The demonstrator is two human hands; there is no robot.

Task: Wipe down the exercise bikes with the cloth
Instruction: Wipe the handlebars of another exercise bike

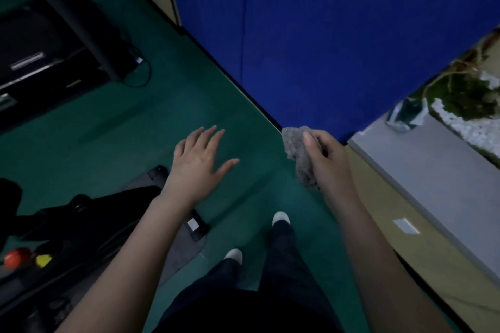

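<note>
Legs: I see my dark trousers (281, 259) and two white shoe tips (281, 217) at 6 o'clock, standing on the green floor (135, 127)
Exercise bike: the black frame (89, 222) is at 8 o'clock, just beside my left forearm, on a grey mat (184, 249); it has a red knob (16, 257) and a yellow part (43, 260) close together
Left hand: my left hand (200, 159) hovers over the floor near the centre, palm down, fingers straight and spread wide, holding nothing
Right hand: my right hand (324, 159) is at 3 o'clock from the left one, well apart, fingers curled around the cloth
Cloth: the grey cloth (300, 154) is bunched in my right hand, sticking out at both ends
Wall: a blue panel (324, 35) at 12 o'clock
Ledge: a grey ledge (433, 176) at 3 o'clock with a plant (465, 89)
Far machine: a dark machine (54, 35) at 10 o'clock, I cannot tell which kind
</note>
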